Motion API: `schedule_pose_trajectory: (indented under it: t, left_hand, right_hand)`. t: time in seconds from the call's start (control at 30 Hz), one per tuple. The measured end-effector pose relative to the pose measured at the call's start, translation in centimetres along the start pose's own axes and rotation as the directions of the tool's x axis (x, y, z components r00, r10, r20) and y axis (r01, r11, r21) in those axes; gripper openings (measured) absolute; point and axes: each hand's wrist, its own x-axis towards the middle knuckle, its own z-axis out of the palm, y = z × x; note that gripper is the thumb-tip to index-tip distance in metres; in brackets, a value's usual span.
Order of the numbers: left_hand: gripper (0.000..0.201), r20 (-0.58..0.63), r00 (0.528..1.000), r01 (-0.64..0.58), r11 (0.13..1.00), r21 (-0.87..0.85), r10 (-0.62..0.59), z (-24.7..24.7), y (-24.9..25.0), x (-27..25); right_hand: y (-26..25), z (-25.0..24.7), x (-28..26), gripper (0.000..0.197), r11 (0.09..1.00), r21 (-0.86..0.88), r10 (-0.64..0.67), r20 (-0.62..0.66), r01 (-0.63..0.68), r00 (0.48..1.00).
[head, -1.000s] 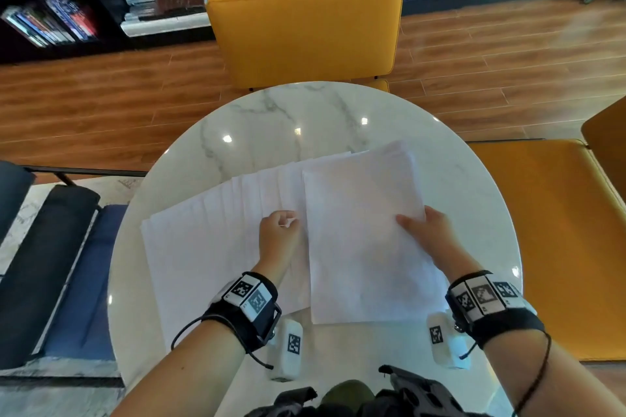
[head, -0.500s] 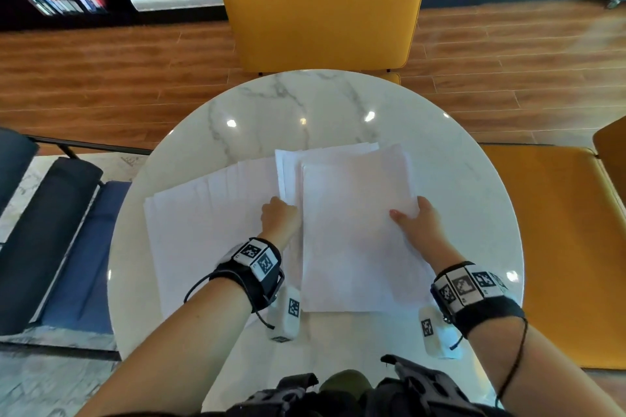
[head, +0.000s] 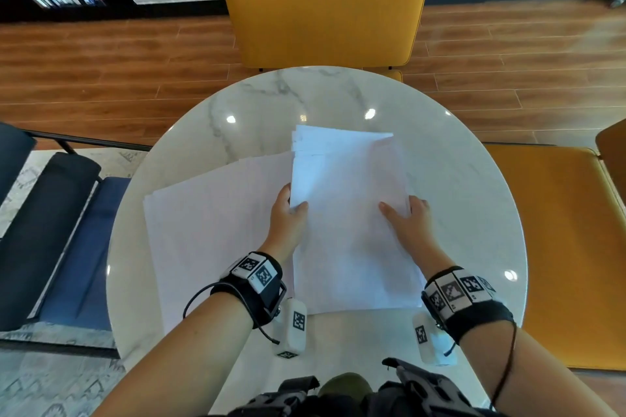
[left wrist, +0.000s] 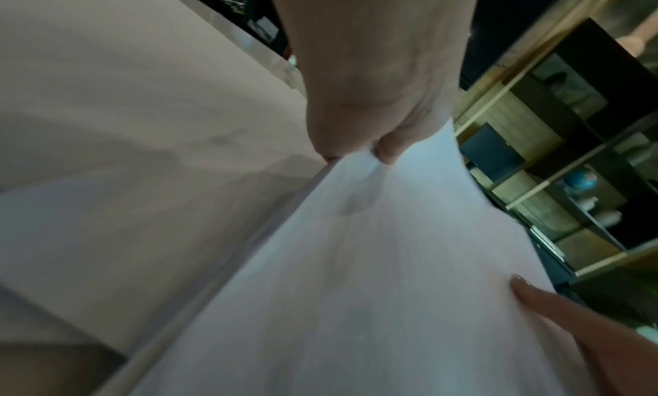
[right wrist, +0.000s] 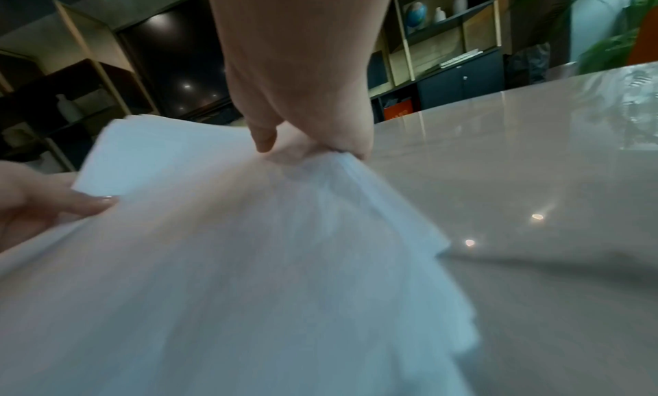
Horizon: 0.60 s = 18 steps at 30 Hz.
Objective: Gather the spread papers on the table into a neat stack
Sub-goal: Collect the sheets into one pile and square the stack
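Note:
A bundle of white papers (head: 349, 220) lies in the middle of the round marble table (head: 457, 179), its far end raised a little. My left hand (head: 292, 210) grips the bundle's left edge, thumb on top (left wrist: 388, 149). My right hand (head: 404, 213) grips the right edge, thumb over the top sheet and fingers under (right wrist: 310, 146). More white sheets (head: 216, 230) still lie fanned out flat to the left, partly under the bundle. In the wrist views the bundle (left wrist: 356, 275) (right wrist: 249, 261) fills most of the picture.
A yellow chair (head: 325, 10) stands at the table's far side and a yellow bench seat (head: 569, 247) at the right. A dark blue padded seat (head: 67, 230) is at the left. Bookshelves line the back wall. Bare marble shows beyond and right of the papers.
Both hands have closed in on the bundle's side edges and gripped it. The fanned sheets have been drawn rightward into the bundle, so the spread at the left is narrower.

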Motion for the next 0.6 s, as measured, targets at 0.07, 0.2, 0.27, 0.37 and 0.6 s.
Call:
schedule_pose_trajectory:
  t: [0.07, 0.2, 0.27, 0.37, 0.6]
  left_hand:
    - [0.039, 0.015, 1.000, 0.009, 0.999, -0.050, -0.008, -0.7, 0.1, -0.1]
    - [0.042, 0.050, 0.998, 0.033, 0.992, -0.119, -0.027, -2.0, 0.5, -0.2]
    - [0.039, 0.043, 0.998, 0.039, 0.993, -0.111, -0.034, -2.4, 0.7, -0.2]
    - [0.033, 0.034, 0.997, 0.077, 0.996, -0.045, -0.075, -3.0, 0.5, -0.2]
    - [0.051, -0.150, 0.975, 0.196, 0.952, 0.235, -0.164, -6.6, -0.5, 0.5]
  right_hand:
    - [-0.2, -0.3, -0.1, 0.046, 0.998, 0.060, -0.013, -0.031, 0.015, 0.999]
    - [-0.8, -0.7, 0.1, 0.069, 0.921, 0.387, 0.013, 0.113, -0.056, 0.994]
    - [-0.8, -0.5, 0.5, 0.064, 0.902, 0.424, 0.004, 0.174, -0.079, 0.985]
    - [-0.9, 0.1, 0.5, 0.043, 0.930, 0.358, 0.014, 0.176, -0.077, 0.984]
    - [-1.3, 1.9, 0.2, 0.040, 0.975, 0.219, 0.018, 0.130, -0.046, 0.991]
